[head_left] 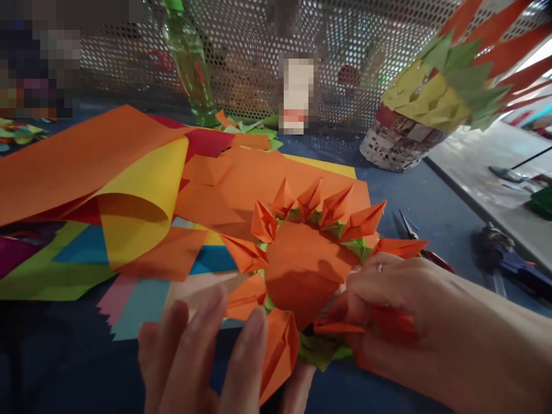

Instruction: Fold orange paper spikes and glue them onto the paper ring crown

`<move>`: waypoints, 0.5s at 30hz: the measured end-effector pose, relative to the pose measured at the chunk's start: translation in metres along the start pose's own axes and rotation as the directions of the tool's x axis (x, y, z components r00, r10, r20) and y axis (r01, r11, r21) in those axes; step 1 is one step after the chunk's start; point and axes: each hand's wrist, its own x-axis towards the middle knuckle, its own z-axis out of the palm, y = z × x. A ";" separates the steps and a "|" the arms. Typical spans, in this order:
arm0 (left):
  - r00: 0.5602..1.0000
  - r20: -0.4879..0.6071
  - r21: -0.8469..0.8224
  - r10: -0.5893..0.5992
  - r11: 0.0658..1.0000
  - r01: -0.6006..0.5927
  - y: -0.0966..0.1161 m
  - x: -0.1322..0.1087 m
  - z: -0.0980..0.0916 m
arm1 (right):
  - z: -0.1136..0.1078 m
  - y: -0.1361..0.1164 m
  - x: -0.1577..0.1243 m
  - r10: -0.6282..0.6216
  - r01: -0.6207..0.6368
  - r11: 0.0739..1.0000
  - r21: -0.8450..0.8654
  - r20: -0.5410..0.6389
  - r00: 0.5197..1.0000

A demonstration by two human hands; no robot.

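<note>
A ring of folded orange paper points (337, 202) with green pieces between them lies in front of me, orange sheets showing through its middle. My right hand (401, 305) is closed on the ring's near right side, fingertips pinching a folded orange piece. My left hand (215, 351) is at the near left with its fingers apart; its thumb reaches under the ring's near edge, beside a large orange point (282, 351). A green piece (321, 348) shows between the hands. Part of the folded paper is hidden behind my right fingers.
Orange sheets (259, 167) and a curled yellow sheet (142, 201) cover the left and centre. Behind stand a green bottle (190, 63) and a paper-covered basket (405, 129) with orange spikes. Scissors (409, 227) and a dark blue tool (509, 259) lie right.
</note>
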 end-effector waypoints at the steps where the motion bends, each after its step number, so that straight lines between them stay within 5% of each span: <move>1: 1.000 0.005 -0.007 -0.005 1.000 0.005 0.000 -0.001 -0.001 | 0.000 0.000 0.000 0.008 -0.008 1.000 -0.002 0.010 1.000; 15: 0.985 0.072 0.005 0.154 0.988 -0.154 -0.020 -0.004 -0.007 | 0.002 -0.006 -0.005 -0.005 0.005 1.000 0.000 0.042 0.999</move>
